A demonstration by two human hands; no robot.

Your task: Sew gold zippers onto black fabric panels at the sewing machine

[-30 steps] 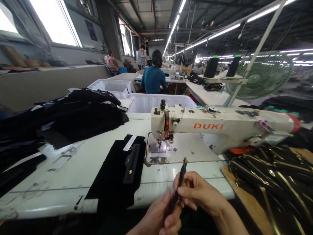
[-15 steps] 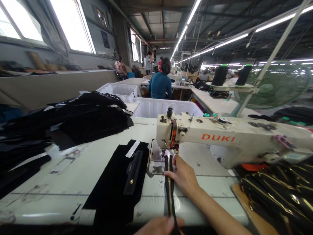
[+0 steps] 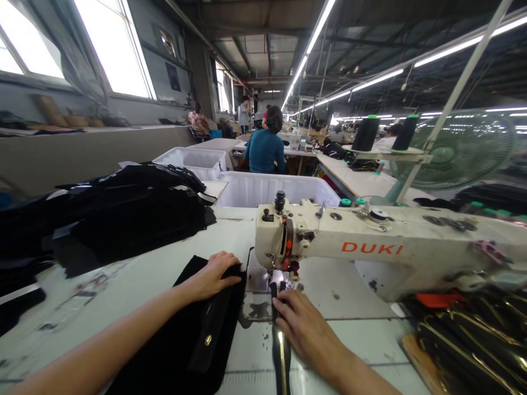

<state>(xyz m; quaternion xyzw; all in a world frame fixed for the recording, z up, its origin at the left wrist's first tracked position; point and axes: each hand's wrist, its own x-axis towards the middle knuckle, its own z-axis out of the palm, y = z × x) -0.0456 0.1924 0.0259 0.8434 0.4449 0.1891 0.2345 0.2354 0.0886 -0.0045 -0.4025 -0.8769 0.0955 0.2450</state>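
A black zipper strip with gold teeth [image 3: 281,351] runs from under the sewing machine's presser foot toward the front edge. My right hand [image 3: 302,321] holds it just in front of the needle area, fingers bent over the strip. To the left lies a black fabric panel [image 3: 185,351] with a dark strip and a gold stud on it. My left hand [image 3: 218,274] grips this panel near its far right corner, thumb and fingers closed at the edge. The white sewing machine [image 3: 329,236], marked DUKI, stands over the needle plate.
A large pile of black fabric pieces [image 3: 123,219] covers the table's left side. More gold-toothed zippers [image 3: 473,340] are heaped at the right. White bins [image 3: 272,189] stand behind the table, with a seated person [image 3: 265,148] beyond. A fan [image 3: 453,151] and thread cones rise at the right.
My left hand has left the zipper's near end and moved up-left onto the black panel. My right hand stays on the zipper, its fingers now laid over it. The view has shifted slightly.
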